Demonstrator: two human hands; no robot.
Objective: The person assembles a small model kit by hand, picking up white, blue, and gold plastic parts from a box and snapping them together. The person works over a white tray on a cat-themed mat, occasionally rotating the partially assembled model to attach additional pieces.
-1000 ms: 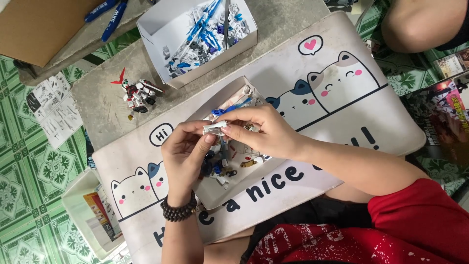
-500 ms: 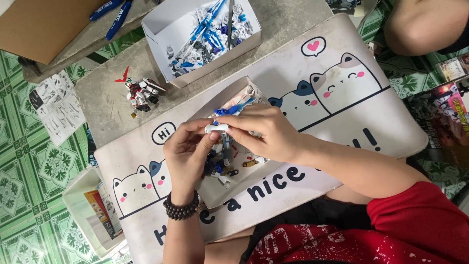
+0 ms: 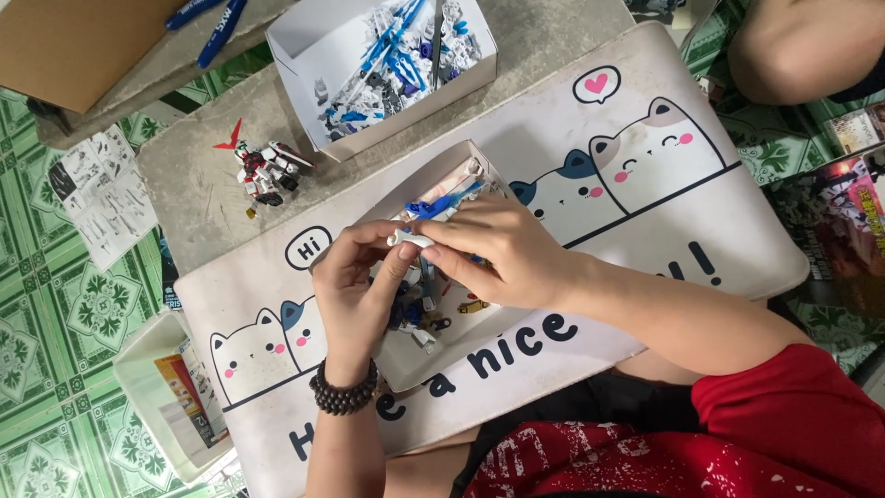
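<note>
A small white model part sits pinched between the fingers of the left hand and right hand, above a shallow white box of loose pieces on the cat-print mat. An assembled toy robot stands well apart.

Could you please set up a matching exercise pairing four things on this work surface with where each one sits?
Things:
1. small white part
2. finished robot figure
3. bead bracelet
4. blue pens

Places:
A. on the left wrist
B. top left, beside the cardboard
C. pinched between both hands
D. on bare concrete, left of the far white box

Pairs: 1-C, 2-D, 3-A, 4-B
</note>
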